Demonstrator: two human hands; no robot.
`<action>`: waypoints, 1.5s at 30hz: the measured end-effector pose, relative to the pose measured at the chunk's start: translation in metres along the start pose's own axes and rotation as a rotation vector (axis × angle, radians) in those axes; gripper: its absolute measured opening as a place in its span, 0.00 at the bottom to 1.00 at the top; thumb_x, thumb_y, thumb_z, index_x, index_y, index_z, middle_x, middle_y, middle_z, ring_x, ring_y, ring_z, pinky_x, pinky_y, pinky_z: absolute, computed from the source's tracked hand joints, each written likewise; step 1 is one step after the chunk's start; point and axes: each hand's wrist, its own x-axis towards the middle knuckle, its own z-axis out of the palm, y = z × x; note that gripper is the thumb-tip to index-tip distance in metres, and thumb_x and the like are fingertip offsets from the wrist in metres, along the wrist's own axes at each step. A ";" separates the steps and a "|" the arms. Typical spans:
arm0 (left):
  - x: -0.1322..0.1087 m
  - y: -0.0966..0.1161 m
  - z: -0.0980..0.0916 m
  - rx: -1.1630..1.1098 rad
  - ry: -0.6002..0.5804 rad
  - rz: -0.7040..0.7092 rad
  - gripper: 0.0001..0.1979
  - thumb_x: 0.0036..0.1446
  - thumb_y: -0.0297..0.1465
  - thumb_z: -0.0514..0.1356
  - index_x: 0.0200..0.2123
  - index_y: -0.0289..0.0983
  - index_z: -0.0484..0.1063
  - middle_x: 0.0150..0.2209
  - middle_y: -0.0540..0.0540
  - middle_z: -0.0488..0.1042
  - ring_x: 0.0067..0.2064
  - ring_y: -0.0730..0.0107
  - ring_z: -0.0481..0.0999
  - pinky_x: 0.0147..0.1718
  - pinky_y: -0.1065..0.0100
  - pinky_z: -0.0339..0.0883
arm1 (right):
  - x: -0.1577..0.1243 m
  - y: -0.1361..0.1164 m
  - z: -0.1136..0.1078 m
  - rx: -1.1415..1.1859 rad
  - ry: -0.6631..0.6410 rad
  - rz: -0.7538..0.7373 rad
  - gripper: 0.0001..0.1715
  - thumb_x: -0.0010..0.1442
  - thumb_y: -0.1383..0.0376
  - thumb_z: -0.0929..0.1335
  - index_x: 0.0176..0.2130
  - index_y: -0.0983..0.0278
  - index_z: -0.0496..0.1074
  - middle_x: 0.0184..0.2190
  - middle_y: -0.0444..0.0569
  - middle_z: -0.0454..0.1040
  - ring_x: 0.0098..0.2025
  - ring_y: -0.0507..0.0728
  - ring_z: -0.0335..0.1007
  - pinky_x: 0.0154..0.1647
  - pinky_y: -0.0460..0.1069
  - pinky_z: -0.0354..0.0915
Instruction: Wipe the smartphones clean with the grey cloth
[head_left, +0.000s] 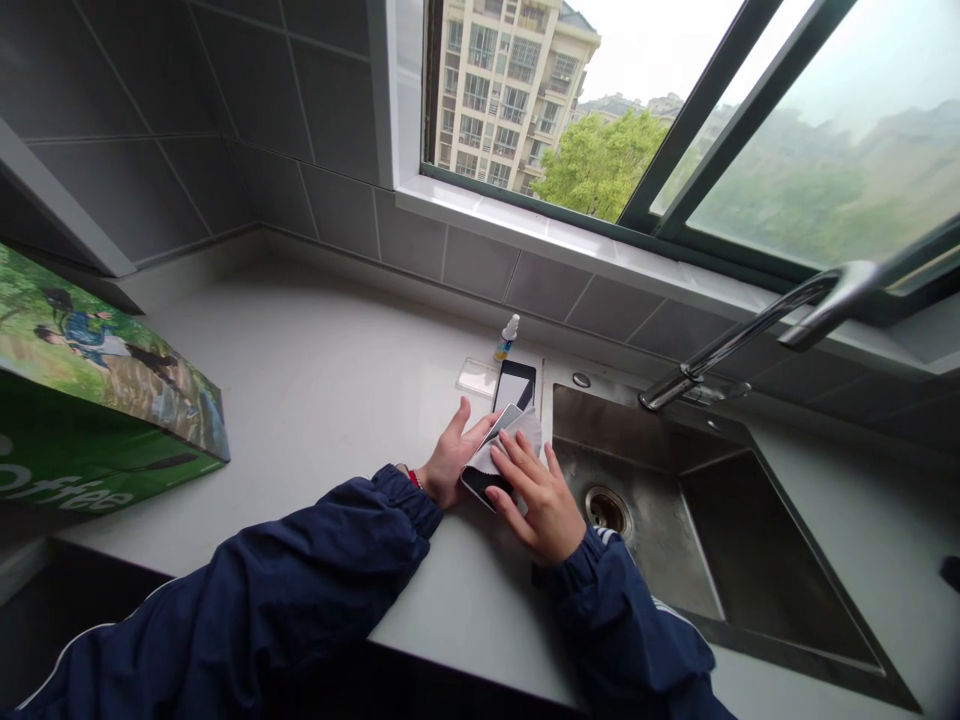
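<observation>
Right grip (529, 497) flat with fingers spread, pressing a pale cleaning cloth (514, 447) onto a black smartphone (476, 483), the cloth covering most of the glass: a broad hold, seemingly suited to even pressure rather than a pinch. Left grip (450, 458) narrower, thumb raised and fingers against the phone's far edge, apparently steadying it against that pressure. Smartphone between both hands, above the tabletop (300, 400) just beside the rim of a steel sink (630, 425), whether resting or lifted hidden by the hands. Just beyond, a dark slab-like device (514, 386), a clear plastic tray (477, 377) and a small spray bottle (506, 340), all close at hand; farther left, a green printed box (97, 420).
</observation>
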 end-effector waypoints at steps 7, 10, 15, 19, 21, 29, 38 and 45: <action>0.001 0.002 0.002 0.024 0.041 -0.006 0.46 0.60 0.61 0.42 0.68 0.33 0.55 0.56 0.33 0.72 0.55 0.51 0.74 0.59 0.55 0.60 | 0.001 0.000 -0.008 0.044 -0.135 -0.157 0.28 0.69 0.54 0.62 0.65 0.57 0.62 0.69 0.51 0.55 0.72 0.66 0.45 0.70 0.71 0.38; 0.001 0.001 0.000 0.024 -0.008 0.005 0.44 0.60 0.60 0.43 0.69 0.36 0.54 0.58 0.33 0.71 0.52 0.50 0.76 0.54 0.53 0.66 | 0.000 0.013 -0.006 0.017 -0.101 0.015 0.26 0.72 0.58 0.59 0.66 0.54 0.61 0.69 0.49 0.56 0.71 0.65 0.48 0.68 0.74 0.41; 0.000 0.001 -0.001 0.044 -0.098 -0.057 0.42 0.60 0.61 0.43 0.70 0.43 0.51 0.60 0.33 0.68 0.46 0.46 0.78 0.39 0.49 0.73 | -0.002 0.026 0.001 0.006 -0.029 0.187 0.26 0.72 0.58 0.58 0.66 0.52 0.60 0.70 0.50 0.54 0.71 0.66 0.48 0.65 0.76 0.47; 0.000 0.001 0.000 0.012 -0.026 0.004 0.43 0.61 0.59 0.44 0.69 0.37 0.52 0.59 0.33 0.70 0.53 0.48 0.75 0.52 0.52 0.67 | -0.001 0.014 -0.004 0.044 -0.080 0.093 0.28 0.70 0.54 0.61 0.65 0.55 0.62 0.70 0.54 0.51 0.72 0.70 0.44 0.64 0.77 0.47; 0.001 0.000 0.000 0.003 -0.028 0.011 0.44 0.61 0.60 0.43 0.69 0.35 0.52 0.58 0.33 0.71 0.56 0.48 0.73 0.57 0.53 0.62 | 0.000 0.007 -0.007 0.079 -0.144 -0.038 0.29 0.68 0.51 0.63 0.64 0.55 0.64 0.71 0.54 0.50 0.72 0.71 0.43 0.65 0.78 0.42; 0.001 -0.001 0.003 0.003 -0.014 0.019 0.44 0.61 0.59 0.44 0.68 0.33 0.55 0.56 0.33 0.72 0.54 0.49 0.74 0.55 0.56 0.64 | -0.001 0.009 -0.003 0.008 0.003 0.112 0.21 0.69 0.58 0.63 0.60 0.51 0.69 0.71 0.52 0.50 0.73 0.71 0.38 0.63 0.80 0.44; -0.001 0.003 -0.002 0.027 -0.118 -0.073 0.43 0.59 0.62 0.42 0.69 0.44 0.52 0.55 0.34 0.72 0.43 0.48 0.79 0.36 0.49 0.74 | -0.003 0.019 0.004 0.006 0.145 0.270 0.18 0.69 0.59 0.63 0.55 0.53 0.74 0.69 0.50 0.56 0.72 0.70 0.44 0.63 0.76 0.52; -0.001 0.000 -0.001 -0.021 -0.076 -0.012 0.44 0.60 0.61 0.44 0.68 0.37 0.56 0.56 0.33 0.71 0.52 0.47 0.76 0.52 0.49 0.66 | -0.001 0.010 -0.005 0.069 0.067 0.079 0.19 0.67 0.59 0.65 0.55 0.56 0.74 0.72 0.51 0.47 0.73 0.71 0.36 0.65 0.76 0.48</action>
